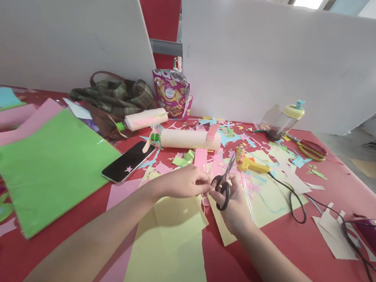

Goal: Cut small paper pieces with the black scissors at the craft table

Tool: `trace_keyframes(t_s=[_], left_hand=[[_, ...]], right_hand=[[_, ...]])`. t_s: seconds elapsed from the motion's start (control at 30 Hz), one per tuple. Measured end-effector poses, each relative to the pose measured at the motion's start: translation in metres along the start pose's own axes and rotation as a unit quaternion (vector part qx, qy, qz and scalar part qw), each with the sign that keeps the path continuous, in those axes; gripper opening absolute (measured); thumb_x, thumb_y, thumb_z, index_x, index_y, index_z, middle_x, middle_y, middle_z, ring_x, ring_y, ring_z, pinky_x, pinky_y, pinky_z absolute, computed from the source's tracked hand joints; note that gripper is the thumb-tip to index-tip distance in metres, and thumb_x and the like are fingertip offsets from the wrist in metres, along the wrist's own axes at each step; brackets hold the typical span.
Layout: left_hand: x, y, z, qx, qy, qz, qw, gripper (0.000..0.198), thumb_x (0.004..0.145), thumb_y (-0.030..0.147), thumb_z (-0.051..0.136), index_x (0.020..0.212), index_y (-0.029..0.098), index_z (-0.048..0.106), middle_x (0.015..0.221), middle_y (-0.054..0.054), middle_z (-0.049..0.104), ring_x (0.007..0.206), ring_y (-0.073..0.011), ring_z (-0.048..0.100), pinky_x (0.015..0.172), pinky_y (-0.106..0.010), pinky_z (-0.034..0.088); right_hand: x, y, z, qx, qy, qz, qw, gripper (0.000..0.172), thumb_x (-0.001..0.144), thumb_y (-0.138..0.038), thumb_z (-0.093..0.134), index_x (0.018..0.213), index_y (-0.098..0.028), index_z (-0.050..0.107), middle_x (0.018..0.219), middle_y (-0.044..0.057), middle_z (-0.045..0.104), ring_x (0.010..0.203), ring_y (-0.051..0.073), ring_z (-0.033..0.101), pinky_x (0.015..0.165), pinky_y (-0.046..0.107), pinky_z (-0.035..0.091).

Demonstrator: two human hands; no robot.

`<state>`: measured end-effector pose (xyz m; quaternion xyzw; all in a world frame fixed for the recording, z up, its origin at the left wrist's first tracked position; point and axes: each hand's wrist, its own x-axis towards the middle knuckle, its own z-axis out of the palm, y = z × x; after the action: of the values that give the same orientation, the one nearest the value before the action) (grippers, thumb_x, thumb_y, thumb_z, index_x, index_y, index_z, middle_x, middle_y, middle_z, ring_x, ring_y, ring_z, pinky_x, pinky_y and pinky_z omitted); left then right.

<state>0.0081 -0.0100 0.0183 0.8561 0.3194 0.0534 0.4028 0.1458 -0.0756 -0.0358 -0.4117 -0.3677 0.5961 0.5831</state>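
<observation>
In the head view, my right hand holds a pair of scissors with black handles, blades pointing up and away from me. My left hand is closed in a pinch beside the scissor handles; whatever is between its fingertips is too small to make out. Under my hands lie pale yellow paper sheets over a pink sheet. Just beyond, a paper-wrapped bottle with a green cap lies on its side, with pink strips at its right part.
A phone and green sheet lie left. On the right are a yellow glue gun with black cord, pliers and a jar. Behind stand a snack bag, a plaid bag and white panels. Paper scraps cover the red table.
</observation>
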Motion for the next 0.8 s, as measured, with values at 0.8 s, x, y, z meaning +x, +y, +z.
trace_keyframes(t_s=[0.8], left_hand=[[-0.007, -0.001, -0.015, 0.035, 0.146, -0.020, 0.989, 0.026, 0.077, 0.028, 0.034, 0.062, 0.015, 0.050, 0.055, 0.002, 0.048, 0.052, -0.0084, 0.040, 0.049, -0.020, 0.027]], right_hand=[[-0.004, 0.000, 0.003, -0.001, -0.182, 0.029, 0.983, 0.034, 0.066, -0.043, 0.059, 0.081, -0.024, 0.035, 0.076, -0.002, 0.040, 0.066, 0.012, 0.039, 0.064, 0.027, 0.032]])
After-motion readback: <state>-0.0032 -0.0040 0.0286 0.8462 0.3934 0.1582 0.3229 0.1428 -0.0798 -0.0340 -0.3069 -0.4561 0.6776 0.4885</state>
